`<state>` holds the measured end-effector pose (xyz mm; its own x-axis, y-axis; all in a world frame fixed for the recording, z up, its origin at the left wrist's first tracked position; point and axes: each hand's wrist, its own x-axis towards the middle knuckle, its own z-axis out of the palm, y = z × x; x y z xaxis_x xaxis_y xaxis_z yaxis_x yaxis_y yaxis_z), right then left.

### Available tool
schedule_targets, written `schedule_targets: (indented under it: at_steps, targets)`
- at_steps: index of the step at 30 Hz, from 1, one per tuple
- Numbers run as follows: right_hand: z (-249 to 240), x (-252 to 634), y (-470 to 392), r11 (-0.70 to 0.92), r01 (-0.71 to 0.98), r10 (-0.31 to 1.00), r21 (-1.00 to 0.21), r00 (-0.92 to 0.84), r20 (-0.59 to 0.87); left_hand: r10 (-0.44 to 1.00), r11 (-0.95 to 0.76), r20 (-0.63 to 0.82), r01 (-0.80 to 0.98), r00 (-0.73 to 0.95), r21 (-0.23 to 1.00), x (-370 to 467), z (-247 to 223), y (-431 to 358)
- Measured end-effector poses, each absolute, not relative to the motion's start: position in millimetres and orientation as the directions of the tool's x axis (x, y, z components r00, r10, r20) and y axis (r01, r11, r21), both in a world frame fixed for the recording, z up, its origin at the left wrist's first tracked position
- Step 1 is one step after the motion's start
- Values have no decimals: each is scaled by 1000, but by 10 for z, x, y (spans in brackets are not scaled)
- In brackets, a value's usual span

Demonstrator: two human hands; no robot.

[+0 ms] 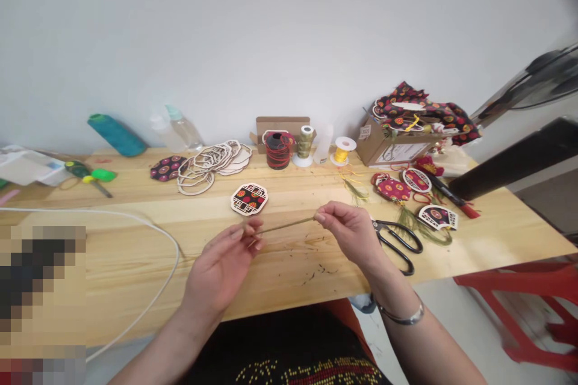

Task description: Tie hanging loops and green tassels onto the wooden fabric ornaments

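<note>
An olive-green cord (286,226) is stretched between my two hands above the wooden table. My left hand (226,264) has its fingers closed around one end of it. The other end is pinched between the thumb and fingertips of my right hand (345,225). Just beyond my left hand lies a wooden fretwork ornament (250,199) with patterned dark fabric set in it. Black-handled scissors (400,240) lie beside my right wrist, their blades mostly hidden behind it.
Along the wall stand a red-and-black cord spool (277,150), an olive thread spool (306,143), a yellow thread spool (343,150) and a cardboard box (392,147) topped with fabric. Wooden frames (217,159) are piled left of centre. A white cable (169,240) curves across the left side.
</note>
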<state>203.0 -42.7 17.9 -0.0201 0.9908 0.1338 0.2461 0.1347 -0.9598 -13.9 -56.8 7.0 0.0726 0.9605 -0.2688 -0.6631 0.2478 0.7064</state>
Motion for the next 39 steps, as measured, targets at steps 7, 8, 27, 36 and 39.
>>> schedule_targets:
  at_steps: [7, 8, 27, 36, 39]
  targets:
    - [344, 2162, -473, 294, 305, 955, -906, -135, 265, 964, 115, -206, -438, -167, 892, -228, -57, -536]
    - [369, 2177, -479, 312, 312, 949, -897, -148, 278, 957, 61, -162, -382, -240, 922, -226, -55, -532]
    - [452, 2084, -443, 581, 508, 797, -637, -515, 316, 868, 368, -247, -226, 430, 902, 318, 242, -603]
    - [321, 2036, -419, 608, 525, 766, -596, -584, 267, 826, 506, -408, -192, 389, 841, 266, 150, -592]
    - [289, 2033, -417, 600, 528, 769, -601, -589, 250, 824, 500, -407, -169, 394, 849, 252, 122, -588]
